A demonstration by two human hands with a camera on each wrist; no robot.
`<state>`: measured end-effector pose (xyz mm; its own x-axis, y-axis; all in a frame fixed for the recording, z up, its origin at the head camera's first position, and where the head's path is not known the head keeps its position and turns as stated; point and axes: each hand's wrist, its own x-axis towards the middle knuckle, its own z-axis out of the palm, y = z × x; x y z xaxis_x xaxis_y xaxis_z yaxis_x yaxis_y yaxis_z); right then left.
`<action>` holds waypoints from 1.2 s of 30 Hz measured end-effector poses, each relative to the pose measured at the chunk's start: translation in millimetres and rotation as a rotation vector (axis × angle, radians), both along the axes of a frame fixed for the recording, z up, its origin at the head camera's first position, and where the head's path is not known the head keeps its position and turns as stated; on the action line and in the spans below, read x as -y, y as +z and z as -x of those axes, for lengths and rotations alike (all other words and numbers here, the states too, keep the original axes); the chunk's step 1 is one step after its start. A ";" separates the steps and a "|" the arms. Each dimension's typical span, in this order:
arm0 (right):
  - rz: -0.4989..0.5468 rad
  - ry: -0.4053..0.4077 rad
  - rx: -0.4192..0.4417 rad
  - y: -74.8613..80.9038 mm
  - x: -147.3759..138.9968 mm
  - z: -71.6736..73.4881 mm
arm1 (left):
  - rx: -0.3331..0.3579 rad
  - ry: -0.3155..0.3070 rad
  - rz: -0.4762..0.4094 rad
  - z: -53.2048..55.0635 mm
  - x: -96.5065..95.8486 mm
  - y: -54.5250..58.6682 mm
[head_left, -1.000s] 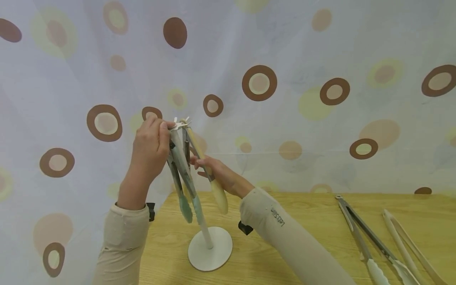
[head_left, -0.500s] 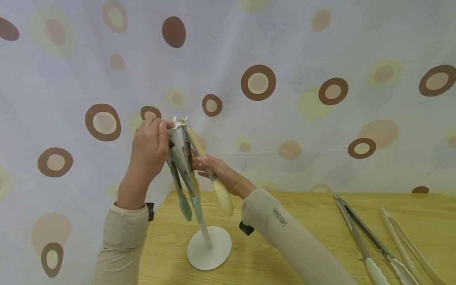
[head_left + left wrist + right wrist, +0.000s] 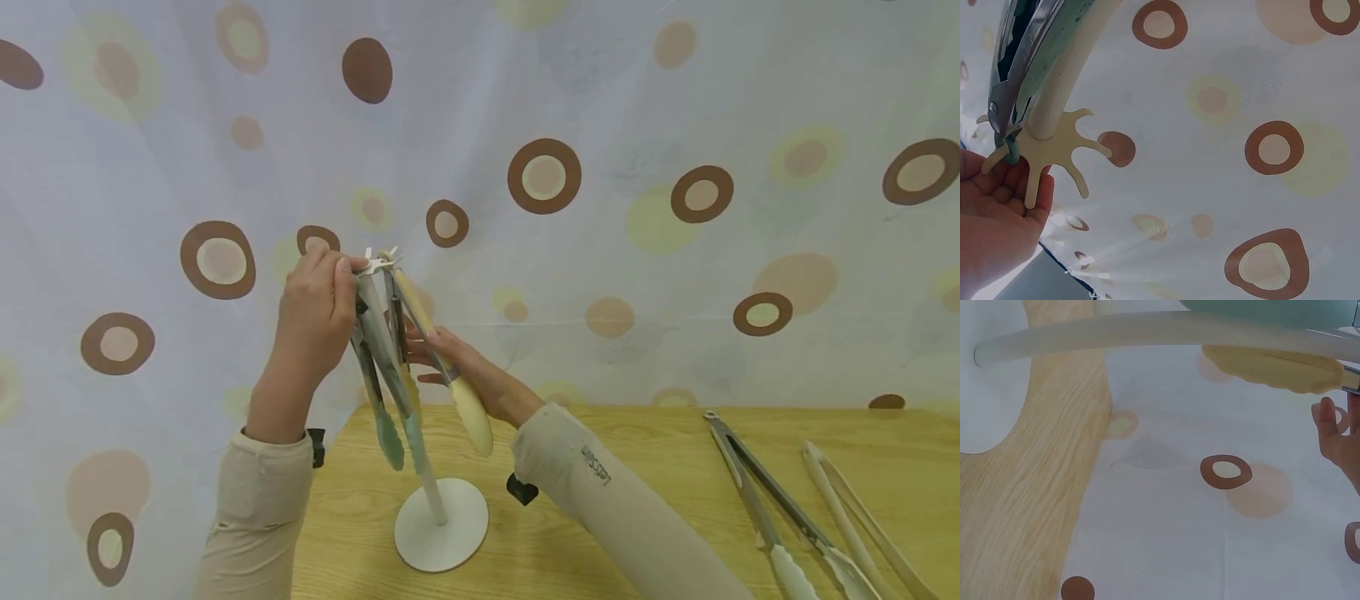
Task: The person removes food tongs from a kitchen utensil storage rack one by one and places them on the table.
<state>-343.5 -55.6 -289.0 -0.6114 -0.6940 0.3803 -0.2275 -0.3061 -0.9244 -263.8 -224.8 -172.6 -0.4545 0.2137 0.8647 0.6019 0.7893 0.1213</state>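
Observation:
A white stand (image 3: 456, 542) with a round base and a crown of hooks (image 3: 1055, 150) leans slightly in the head view. Green-tipped tongs (image 3: 384, 354) hang on its left side by a loop over one hook. Yellow-tipped tongs (image 3: 471, 415) hang on the right, their two arms spread apart. At the top, my left hand (image 3: 311, 317) grips the stand by a hook, beside the green tongs' loop. My right hand (image 3: 483, 375) is by the yellow tongs, its fingers loosely extended behind the nearer arm, which hides part of them.
On the wooden table (image 3: 600, 517) at the right lie grey metal tongs with pale tips (image 3: 757, 500) and beige tongs (image 3: 847, 500). A dotted curtain (image 3: 637, 108) hangs behind the table.
The nearer arm of the yellow tongs has swung a little to the right, and my right hand has shifted slightly right too. My left hand stays at the stand's top.

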 end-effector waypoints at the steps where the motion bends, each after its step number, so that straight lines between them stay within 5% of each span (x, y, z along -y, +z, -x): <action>1: 0.006 0.014 0.005 -0.7 -0.2 0.5 | 0.000 -0.001 0.000 0.1 0.0 -0.2; 7: 0.031 0.068 0.025 -3.5 -3.1 1.8 | -0.001 -0.005 -0.002 0.6 -0.2 -2.1; 17: 0.078 -0.070 0.057 -3.6 -3.7 2.5 | 0.007 -0.009 0.002 0.5 -1.8 -3.0; 36: 0.086 -0.088 0.060 6.7 -6.5 2.1 | -0.015 -0.004 0.000 -0.3 -0.9 0.0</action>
<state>-345.5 -49.1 -282.3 -0.6917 -0.6032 0.3972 -0.2020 -0.3664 -0.9083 -263.5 -223.9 -172.6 -0.4402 0.2152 0.8717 0.6068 0.7869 0.1122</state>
